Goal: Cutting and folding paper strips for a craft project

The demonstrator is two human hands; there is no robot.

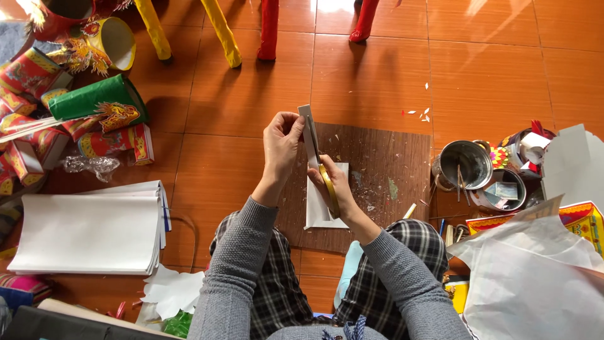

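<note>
Hands: two in view, both ours, centre of frame. One strip of white card (307, 135), one pair of scissors (326, 182) w/ yellowish handles, one brown board (384, 164) on the tiled floor under them, one white sheet (314, 211) lying on the board.

Around: one stack of white paper (88, 233) at lower left; heap of red, yellow and green paper items (69, 107) at upper left; two metal tins (467, 164) at right edge of the board, w/ sticks poking out of the nearer one; crumpled white paper (535, 277) at lower right; four painted legs, two yellow (221, 31) and two red (269, 28), along the top. Small white scraps dot the board and floor. Our knees in checked trousers cover the board's near edge.

Left hand (281, 148) is pinched shut on the strip, thumb and fingers clamped on its left side, strip held upright above the board. Right hand (333, 182) is wrapped round the scissor handles, just below and right of the strip; blades run up along the strip's right edge, touching it. Whether the blades are parted we cannot tell.
</note>
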